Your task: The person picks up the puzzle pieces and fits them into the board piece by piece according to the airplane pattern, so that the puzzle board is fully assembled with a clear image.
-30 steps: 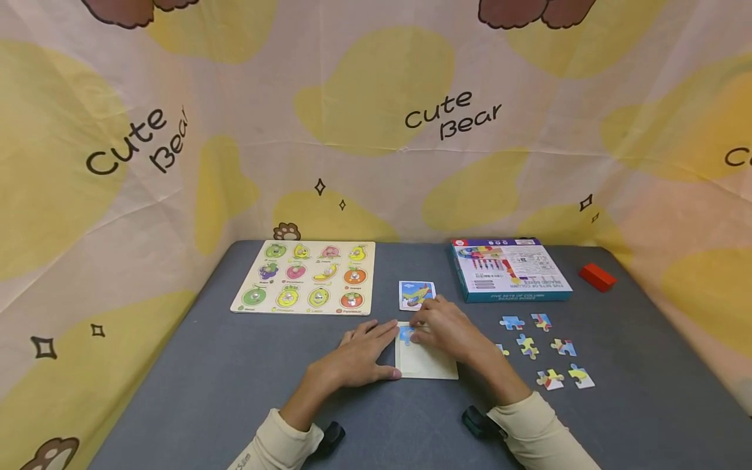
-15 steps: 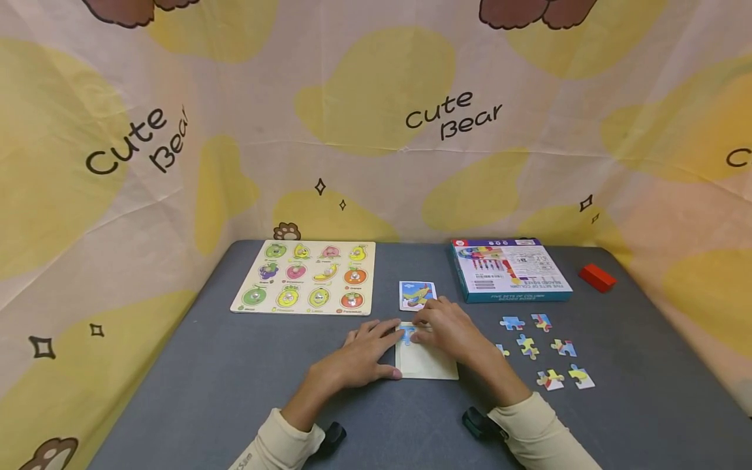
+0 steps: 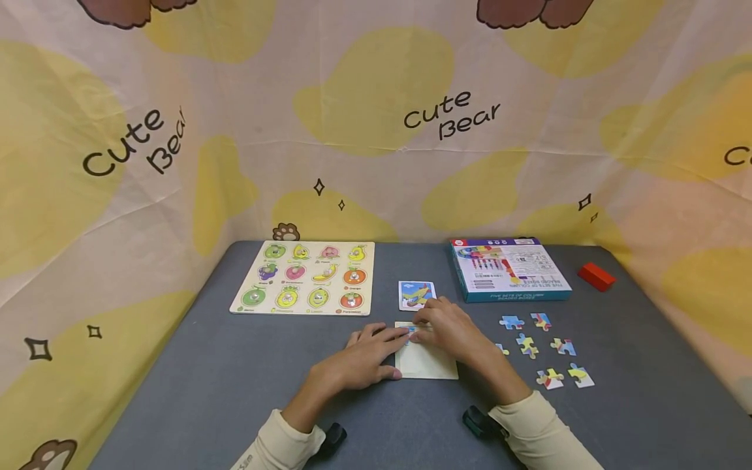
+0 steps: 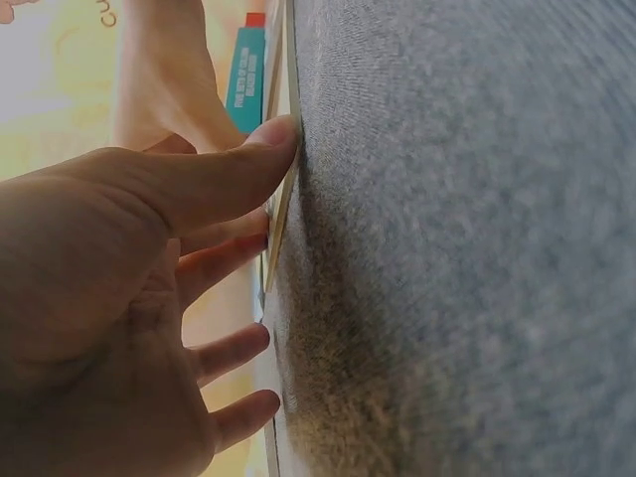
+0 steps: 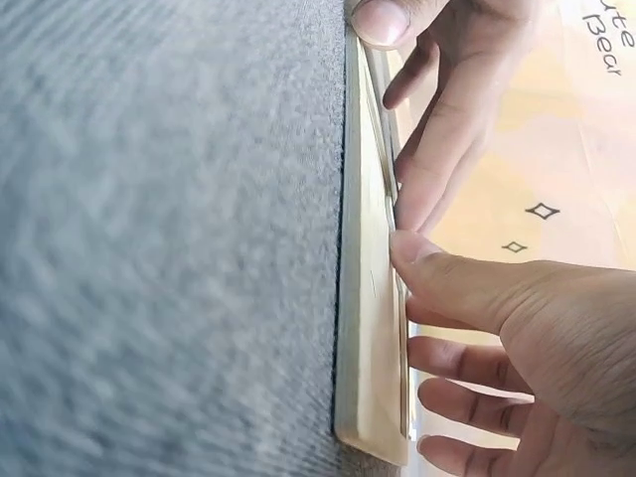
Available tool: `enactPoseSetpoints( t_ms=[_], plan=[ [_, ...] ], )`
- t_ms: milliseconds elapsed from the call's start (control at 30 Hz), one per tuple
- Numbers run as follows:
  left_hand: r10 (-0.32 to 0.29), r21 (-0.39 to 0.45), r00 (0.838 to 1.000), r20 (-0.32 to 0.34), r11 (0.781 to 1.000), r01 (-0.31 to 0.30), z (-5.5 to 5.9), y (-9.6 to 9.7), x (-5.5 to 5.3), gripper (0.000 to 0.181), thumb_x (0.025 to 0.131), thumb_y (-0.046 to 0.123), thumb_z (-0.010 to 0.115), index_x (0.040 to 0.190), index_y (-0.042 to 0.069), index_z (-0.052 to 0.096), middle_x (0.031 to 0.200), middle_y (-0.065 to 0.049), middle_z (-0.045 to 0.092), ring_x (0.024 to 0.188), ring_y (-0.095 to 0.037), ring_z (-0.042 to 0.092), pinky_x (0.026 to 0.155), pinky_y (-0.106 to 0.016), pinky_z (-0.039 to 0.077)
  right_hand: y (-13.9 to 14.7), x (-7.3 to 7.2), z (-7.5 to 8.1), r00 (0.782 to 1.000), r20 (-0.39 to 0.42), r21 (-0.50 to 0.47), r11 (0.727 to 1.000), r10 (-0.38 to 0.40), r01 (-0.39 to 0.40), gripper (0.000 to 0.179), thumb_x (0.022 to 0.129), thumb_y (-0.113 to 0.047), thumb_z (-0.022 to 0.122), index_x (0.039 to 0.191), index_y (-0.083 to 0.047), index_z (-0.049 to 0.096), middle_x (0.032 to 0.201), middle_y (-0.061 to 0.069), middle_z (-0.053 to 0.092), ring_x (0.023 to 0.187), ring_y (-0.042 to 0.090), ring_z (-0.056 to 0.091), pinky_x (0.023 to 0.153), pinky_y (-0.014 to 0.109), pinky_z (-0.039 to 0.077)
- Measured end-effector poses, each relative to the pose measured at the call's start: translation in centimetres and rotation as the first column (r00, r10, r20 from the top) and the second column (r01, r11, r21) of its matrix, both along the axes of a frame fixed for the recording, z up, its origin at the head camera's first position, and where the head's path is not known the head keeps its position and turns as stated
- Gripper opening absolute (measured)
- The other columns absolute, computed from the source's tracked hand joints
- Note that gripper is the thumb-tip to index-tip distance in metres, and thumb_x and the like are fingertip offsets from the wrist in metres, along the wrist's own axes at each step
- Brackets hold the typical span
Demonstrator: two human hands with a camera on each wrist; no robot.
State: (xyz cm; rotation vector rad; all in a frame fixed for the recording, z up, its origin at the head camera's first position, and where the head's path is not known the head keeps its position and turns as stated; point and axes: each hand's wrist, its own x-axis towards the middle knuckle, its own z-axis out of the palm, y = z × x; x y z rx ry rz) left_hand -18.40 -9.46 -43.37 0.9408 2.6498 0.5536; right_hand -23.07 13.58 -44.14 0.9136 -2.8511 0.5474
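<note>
A pale square puzzle tray (image 3: 431, 364) lies in front of me, with a blue jigsaw piece (image 3: 410, 329) at its far left corner. My left hand (image 3: 360, 360) lies along the tray's left side, its outstretched fingertips pressing on the piece and its thumb at the near left corner. My right hand (image 3: 448, 329) reaches over the tray's far edge, thumb and index fingertips beside the piece. In the right wrist view its thumb (image 5: 447, 283) touches down on the tray with the other fingers loosely extended. Most of the piece is hidden by fingers.
Several loose jigsaw pieces (image 3: 527, 346) lie right of the tray. Just behind it is a small picture card (image 3: 416, 295). A fruit board (image 3: 237, 304) stands back left, a flat box (image 3: 511, 274) back right, and a red block (image 3: 596, 277) beyond that.
My left fingers have slid rightward from the tray's edge onto the blue jigsaw piece and now cover most of it. The right hand stays nearly in place.
</note>
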Motion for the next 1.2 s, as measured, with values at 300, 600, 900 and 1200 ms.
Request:
enactPoseSetpoints(
  t_ms=[300,600,900,1200],
  plan=[
    [0.003,-0.015,1.000,0.007,1.000,-0.003,-0.1,0.0,-0.1,0.068,0.103,0.034,0.070,0.164,0.018,0.043,0.171,0.001,0.036,0.157,-0.038,0.029,0.114,-0.064,0.031,1.0,-0.7,-0.2,0.988,0.151,-0.084,0.996,0.041,-0.029,0.028,0.095,-0.029,0.081,0.115,-0.009,0.081,0.113,0.005,0.074,0.107,0.024,0.061,0.093,0.047,0.052],
    [0.008,-0.014,1.000,0.010,1.000,-0.008,-0.2,0.1,-0.2,0.067,0.103,0.035,0.071,0.162,0.016,0.046,0.171,0.001,0.037,0.156,-0.038,0.030,0.114,-0.064,0.030,3.6,-0.3,0.2,0.981,0.194,-0.130,0.990,-0.024,0.050,0.027,0.097,-0.029,0.080,0.118,-0.012,0.080,0.112,0.000,0.071,0.105,0.021,0.058,0.092,0.046,0.049],
    [0.018,-0.010,1.000,0.006,1.000,-0.018,-0.2,0.0,0.0,0.067,0.102,0.033,0.072,0.162,0.015,0.047,0.170,0.001,0.038,0.155,-0.037,0.031,0.113,-0.062,0.030,7.2,0.3,1.1,0.970,0.216,-0.076,0.989,-0.111,0.130,0.036,0.095,-0.031,0.082,0.125,-0.011,0.078,0.119,0.004,0.071,0.117,0.029,0.057,0.100,0.057,0.048],
    [0.014,-0.008,1.000,0.004,1.000,-0.014,-0.2,0.1,-0.1,0.067,0.102,0.033,0.073,0.161,0.016,0.048,0.170,0.001,0.039,0.155,-0.037,0.031,0.113,-0.062,0.030,11.3,0.6,0.8,0.969,0.200,-0.072,0.984,-0.148,0.165,0.042,0.093,-0.034,0.083,0.126,-0.009,0.076,0.120,0.006,0.071,0.111,0.026,0.054,0.095,0.052,0.047]
  ],
)
